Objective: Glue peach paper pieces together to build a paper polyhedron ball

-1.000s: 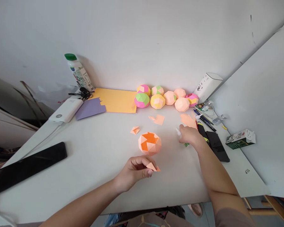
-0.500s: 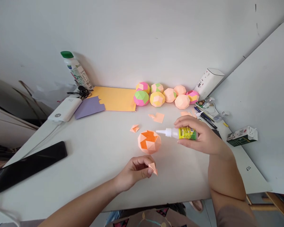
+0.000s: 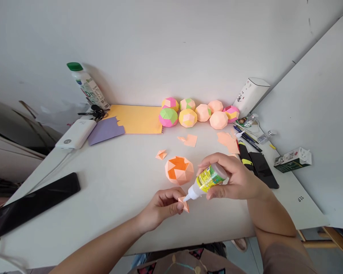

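Note:
My left hand [image 3: 160, 208] pinches a small folded peach paper piece [image 3: 184, 203] just above the white table [image 3: 111, 190]. My right hand [image 3: 234, 179] is closed around a small glue bottle [image 3: 207, 179] with a yellow-green label, tilted down to the left so its white nozzle touches the paper piece. Just behind both hands sits a part-built peach and orange paper ball [image 3: 179, 169] with an open top.
Several finished paper balls [image 3: 196, 114] line the back wall. Loose peach pieces [image 3: 188, 140] lie mid-table. An orange pad [image 3: 138, 118], purple paper, power bank [image 3: 76, 134], keys and bottle [image 3: 87, 85] are back left; a black phone [image 3: 36, 203] at left; pens, a dark phone [image 3: 263, 169] and carton at right.
My right hand picked the glue bottle up from the right side of the table, carried it over and tipped its nozzle down onto the paper piece. My left hand stayed put.

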Tool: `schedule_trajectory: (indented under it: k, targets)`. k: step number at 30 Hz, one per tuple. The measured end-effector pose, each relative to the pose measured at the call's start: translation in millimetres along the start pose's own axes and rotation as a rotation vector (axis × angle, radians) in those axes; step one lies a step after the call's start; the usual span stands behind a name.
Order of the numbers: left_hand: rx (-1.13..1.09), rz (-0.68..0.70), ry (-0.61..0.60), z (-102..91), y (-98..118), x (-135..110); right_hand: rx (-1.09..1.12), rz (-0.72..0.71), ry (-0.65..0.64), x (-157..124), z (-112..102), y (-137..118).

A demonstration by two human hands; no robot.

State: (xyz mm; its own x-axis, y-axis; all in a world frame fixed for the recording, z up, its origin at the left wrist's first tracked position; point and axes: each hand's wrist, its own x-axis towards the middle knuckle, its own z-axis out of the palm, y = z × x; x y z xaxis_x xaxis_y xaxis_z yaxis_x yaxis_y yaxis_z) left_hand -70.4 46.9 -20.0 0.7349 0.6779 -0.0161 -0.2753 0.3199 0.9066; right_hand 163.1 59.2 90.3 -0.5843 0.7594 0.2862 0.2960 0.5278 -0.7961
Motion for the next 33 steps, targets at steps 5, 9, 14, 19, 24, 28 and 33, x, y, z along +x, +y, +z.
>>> schedule_trajectory:
  k: [5, 9, 14, 19, 24, 28, 33]
  targets:
    - [-0.025, -0.030, 0.005, 1.7, -1, -1, 0.059, 0.031, 0.025, 2, 10, 2]
    - [-0.054, -0.046, -0.012, 3.9, 1, 0, 0.175, 0.016, -0.006, 4, 17, 4]
    - [-0.047, -0.048, -0.009, 4.3, 2, 0, 0.193, -0.030, 0.045, 6, 23, 7]
    - [-0.050, -0.033, -0.007, 2.3, 1, 0, 0.201, -0.070, 0.134, 7, 27, 7]
    - [-0.066, -0.016, -0.028, 4.1, 3, 0, 0.180, -0.054, 0.171, 10, 31, 7]
    - [-0.028, -0.041, -0.023, 5.9, 5, 0, 0.231, -0.075, 0.164, 10, 37, 11]
    - [-0.013, -0.052, -0.023, 5.7, 5, 0, 0.277, -0.099, 0.156, 11, 41, 13]
